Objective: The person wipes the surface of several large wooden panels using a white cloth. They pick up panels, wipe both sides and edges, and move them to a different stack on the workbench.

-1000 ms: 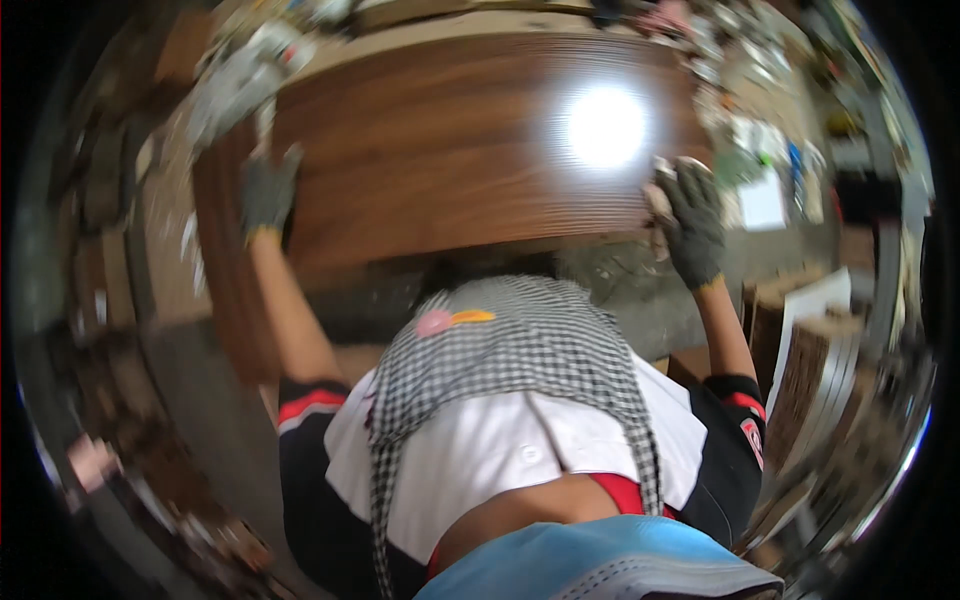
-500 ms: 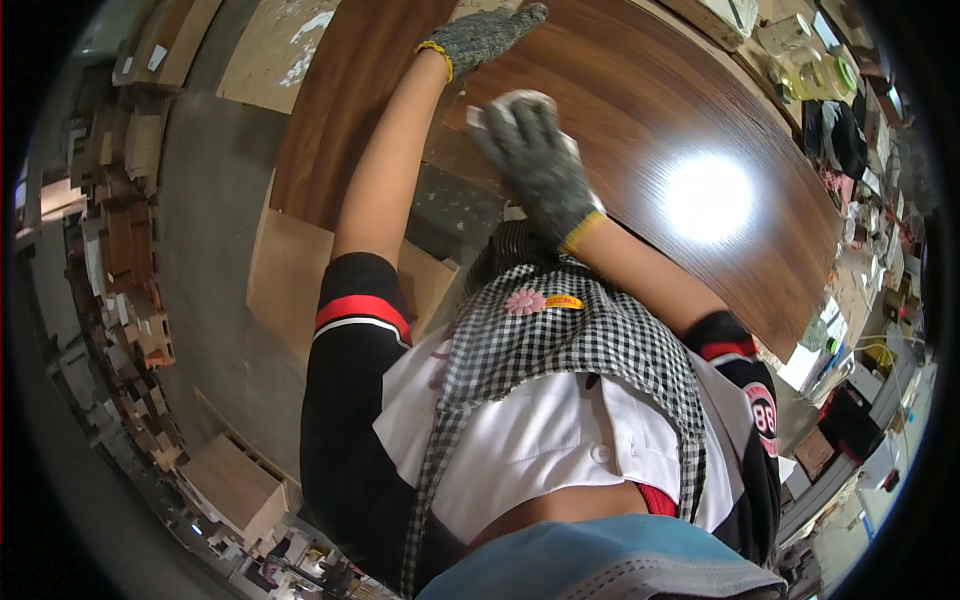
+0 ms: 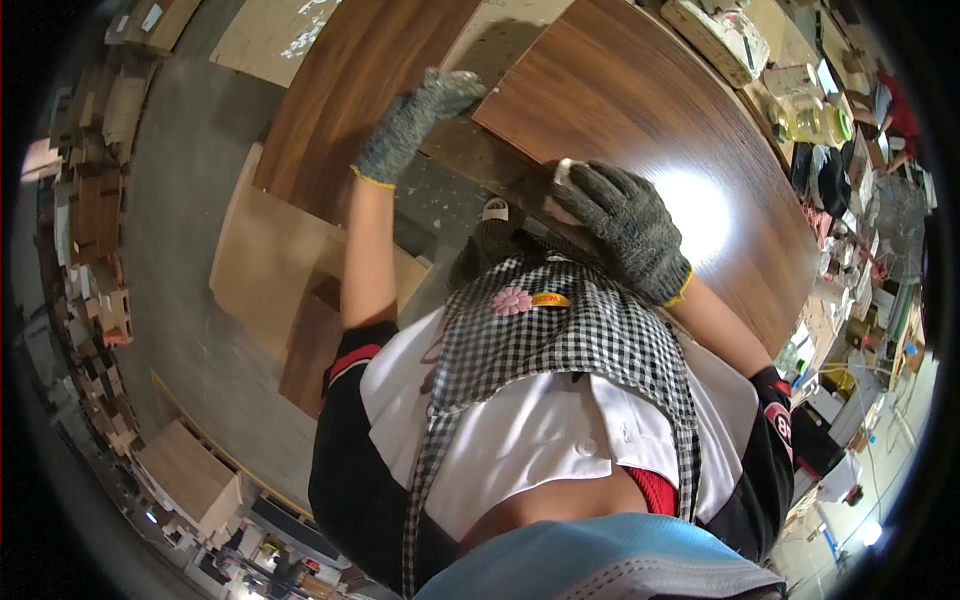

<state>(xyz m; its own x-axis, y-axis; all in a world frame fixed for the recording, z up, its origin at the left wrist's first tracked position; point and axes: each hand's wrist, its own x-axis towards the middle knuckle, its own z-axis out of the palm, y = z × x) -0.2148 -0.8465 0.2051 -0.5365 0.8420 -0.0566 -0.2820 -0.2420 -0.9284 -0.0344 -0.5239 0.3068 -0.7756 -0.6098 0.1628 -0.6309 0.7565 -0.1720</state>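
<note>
My left hand (image 3: pixel 420 120), in a grey knit glove with a yellow cuff, is over the gap between two dark wood-grain boards. Its fingers are loosely bent but not closed, and nothing shows in them. Their tips come close to the left corner of the large right board (image 3: pixel 640 110). The narrower board (image 3: pixel 370 90) lies to the left, beyond the wrist. My right hand (image 3: pixel 630 225), gloved alike, is curled round a white cloth (image 3: pixel 563 180) at the near edge of the large board. Most of the cloth is hidden under the fingers.
Plain brown boards (image 3: pixel 260 240) lie low on the left, with a dark wood-grain piece (image 3: pixel 312 350) beside my left arm. Behind the large board at the right stand a yellowish clear jar (image 3: pixel 810 122) and a paint-smeared tray (image 3: pixel 715 35). Stacked cartons (image 3: pixel 190 470) line the left.
My left hand has drawn back toward me from the far part of the boards. My right hand, with the cloth, has moved right and nearer. The view has shifted slightly.
</note>
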